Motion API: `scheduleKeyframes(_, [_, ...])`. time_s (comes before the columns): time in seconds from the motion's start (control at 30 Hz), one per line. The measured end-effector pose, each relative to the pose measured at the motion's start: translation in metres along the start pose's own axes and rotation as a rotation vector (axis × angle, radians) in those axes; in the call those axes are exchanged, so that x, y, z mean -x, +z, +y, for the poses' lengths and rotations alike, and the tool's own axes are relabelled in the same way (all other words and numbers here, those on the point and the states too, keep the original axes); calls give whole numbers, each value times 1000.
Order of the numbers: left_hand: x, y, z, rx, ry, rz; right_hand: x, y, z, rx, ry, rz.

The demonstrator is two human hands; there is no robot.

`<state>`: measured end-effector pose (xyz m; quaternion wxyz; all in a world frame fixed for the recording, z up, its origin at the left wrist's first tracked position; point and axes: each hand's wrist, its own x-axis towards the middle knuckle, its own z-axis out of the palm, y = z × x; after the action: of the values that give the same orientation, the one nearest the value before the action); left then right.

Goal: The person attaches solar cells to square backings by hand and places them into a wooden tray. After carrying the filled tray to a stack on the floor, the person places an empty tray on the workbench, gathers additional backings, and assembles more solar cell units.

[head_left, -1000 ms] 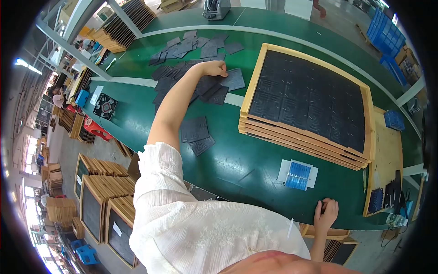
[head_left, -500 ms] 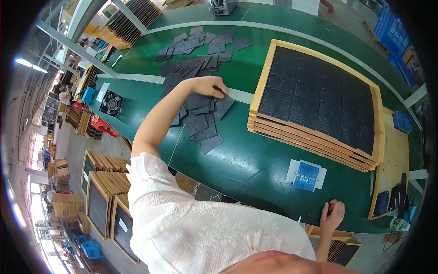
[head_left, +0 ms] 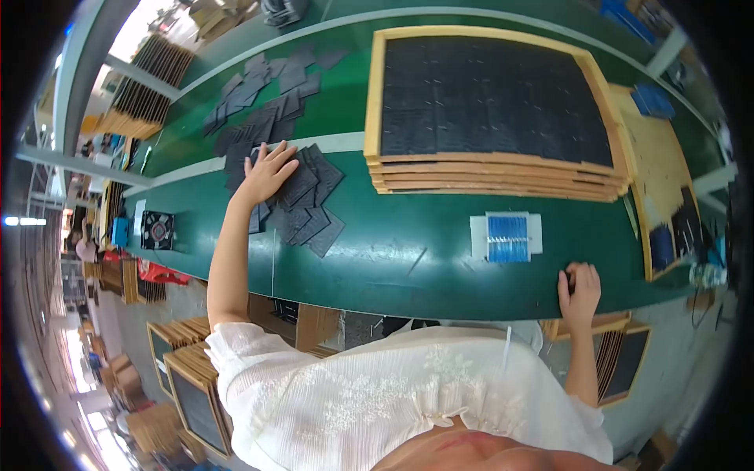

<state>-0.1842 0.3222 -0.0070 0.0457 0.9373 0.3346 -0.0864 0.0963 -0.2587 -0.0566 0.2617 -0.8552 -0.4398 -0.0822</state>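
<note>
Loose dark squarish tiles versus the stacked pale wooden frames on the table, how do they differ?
The loose dark squarish tiles lie scattered and overlapping; the stacked pale wooden frames sit one on another. Each tile is far smaller than a frame. The left hand lies over the tiles; neither hand touches the frames. Both rest on the green tabletop.

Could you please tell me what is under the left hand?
Overlapping dark flat pieces show around the left hand; what lies directly beneath it is covered and cannot be seen.

A factory workshop
Green bench [head_left: 369, 271] across the centre, spread with tiles [head_left: 321, 174]; stacked frames [head_left: 198, 402] and cartons [head_left: 157, 429] at lower left.
</note>
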Motion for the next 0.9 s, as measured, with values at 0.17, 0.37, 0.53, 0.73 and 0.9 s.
scheduleKeyframes(0.17, [36, -1, 70, 20, 419, 371, 0, -2, -3, -28, 25, 59])
scheduleKeyframes(0.37, [106, 40, 157, 368, 1042, 239, 10, 1, 7, -53, 96, 116])
scheduleKeyframes(0.53, [135, 59, 176, 275, 1049, 193, 17, 3, 17, 3, 34, 146])
scheduleKeyframes(0.73, [131, 68, 173, 103, 1162, 209, 18, 14, 20, 16, 71, 193])
scheduleKeyframes(0.9, [117, 83, 160, -38, 1215, 174, 18, 22, 22, -3, 61, 277])
